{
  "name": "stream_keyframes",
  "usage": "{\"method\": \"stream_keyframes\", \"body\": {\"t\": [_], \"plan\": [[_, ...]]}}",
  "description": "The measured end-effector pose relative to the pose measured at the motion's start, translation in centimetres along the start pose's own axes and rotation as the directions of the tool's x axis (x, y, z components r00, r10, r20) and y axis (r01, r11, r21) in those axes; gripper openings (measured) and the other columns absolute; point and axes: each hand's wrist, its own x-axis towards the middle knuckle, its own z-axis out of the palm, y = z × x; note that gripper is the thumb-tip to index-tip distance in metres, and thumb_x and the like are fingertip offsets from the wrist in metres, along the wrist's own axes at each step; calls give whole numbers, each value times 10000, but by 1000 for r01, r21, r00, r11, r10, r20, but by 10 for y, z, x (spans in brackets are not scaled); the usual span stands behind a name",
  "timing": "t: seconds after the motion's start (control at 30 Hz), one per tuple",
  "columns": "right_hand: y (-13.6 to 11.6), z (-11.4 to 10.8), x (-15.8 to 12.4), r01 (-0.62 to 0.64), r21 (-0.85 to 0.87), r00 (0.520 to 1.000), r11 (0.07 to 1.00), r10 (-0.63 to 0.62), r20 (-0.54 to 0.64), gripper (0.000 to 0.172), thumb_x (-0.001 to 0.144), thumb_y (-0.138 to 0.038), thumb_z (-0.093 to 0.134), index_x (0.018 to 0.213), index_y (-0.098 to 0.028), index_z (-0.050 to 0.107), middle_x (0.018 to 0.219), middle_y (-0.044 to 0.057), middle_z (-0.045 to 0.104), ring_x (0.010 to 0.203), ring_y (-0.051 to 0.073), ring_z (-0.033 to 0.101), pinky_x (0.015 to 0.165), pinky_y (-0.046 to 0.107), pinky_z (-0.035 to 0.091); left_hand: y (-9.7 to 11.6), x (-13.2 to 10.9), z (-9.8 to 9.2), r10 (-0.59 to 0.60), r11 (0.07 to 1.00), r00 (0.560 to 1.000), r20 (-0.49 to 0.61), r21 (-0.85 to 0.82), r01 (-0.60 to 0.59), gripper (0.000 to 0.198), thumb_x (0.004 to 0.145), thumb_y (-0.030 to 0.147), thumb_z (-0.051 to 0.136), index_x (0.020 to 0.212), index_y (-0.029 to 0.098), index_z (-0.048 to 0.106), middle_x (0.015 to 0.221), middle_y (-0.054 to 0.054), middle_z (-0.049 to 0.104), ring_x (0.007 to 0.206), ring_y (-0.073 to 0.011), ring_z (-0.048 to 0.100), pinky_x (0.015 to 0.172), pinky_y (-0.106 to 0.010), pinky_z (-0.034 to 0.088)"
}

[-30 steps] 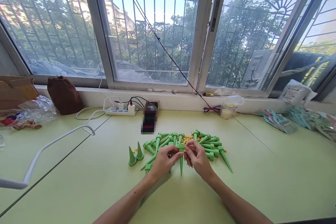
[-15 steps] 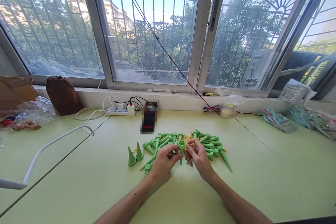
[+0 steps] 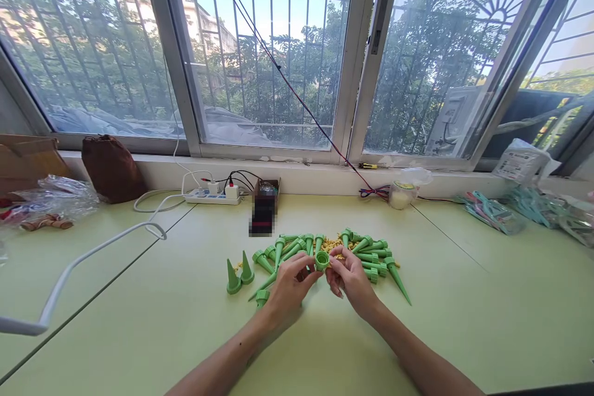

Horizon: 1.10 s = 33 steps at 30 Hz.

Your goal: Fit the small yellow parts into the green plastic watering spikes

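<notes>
Between my hands is a green plastic watering spike, its round open end tilted toward me. My left hand pinches it from the left with thumb and fingers. At its right side my right hand closes its thumb and forefinger on a small yellow piece, mostly hidden by the fingers. Behind the hands, several more green spikes lie around a pile of small yellow pieces. Two green cones stand upright on the left.
The pale green table runs up to the window sill. Along the back are a power strip, a small box, a jar and a brown bag. A white bent arm crosses the left side. Bagged items lie right.
The held spike has tipped so its open end faces me more and its pointed tip no longer shows below. Both hands stay in nearly the same place.
</notes>
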Motion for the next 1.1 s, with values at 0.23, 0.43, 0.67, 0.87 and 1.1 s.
{"method": "stream_keyframes", "body": {"t": [0.23, 0.43, 0.67, 0.87, 1.1], "plan": [[1, -1, 4, -120, 117, 993, 986, 117, 30, 439, 733, -486, 763, 876, -221, 444, 473, -88, 568, 274, 60, 366, 266, 147, 238, 4, 0, 0, 5, 1000, 1000, -11, 17, -4, 145, 892, 276, 632, 779, 201, 685, 719, 2, 565, 610, -128, 492, 564, -237, 397], [2, 2, 3, -34, 99, 999, 995, 34, 1, 452, 771, -531, 755, 889, -215, 454, 495, -86, 568, 291, 60, 385, 290, 159, 282, 4, 2, 1, -62, 998, 997, -42, -14, 61, 78, 859, 249, 623, 914, 204, 656, 745, 18, 603, 539, -100, 493, 520, -217, 387], [1, 2, 1, 164, -114, 984, 980, -170, -48, 402, 873, -559, 674, 910, -216, 466, 520, -82, 546, 350, 80, 437, 352, 184, 323, 2, 2, 3, -212, 942, 977, 21, -261, 210, 403, 965, 544, 460, 769, 196, 515, 553, 44, 546, 370, -79, 449, 397, -202, 338], [9, 1, -4, 292, -283, 956, 913, -273, 106, 298, 983, -505, 550, 919, -222, 484, 591, -73, 509, 415, 81, 445, 417, 203, 342, 3, 3, 2, -252, 894, 963, 100, -357, 271, 506, 910, 643, 504, 667, 207, 420, 521, 65, 436, 379, -92, 493, 368, -199, 349], [11, 1, -6, 286, -343, 957, 895, -251, 142, 291, 1001, -497, 519, 905, -225, 479, 572, -81, 480, 424, 91, 446, 435, 211, 343, 2, 0, 0, -256, 900, 960, 114, -335, 280, 499, 885, 624, 551, 655, 205, 408, 531, 75, 393, 391, -85, 494, 391, -199, 408]]}}
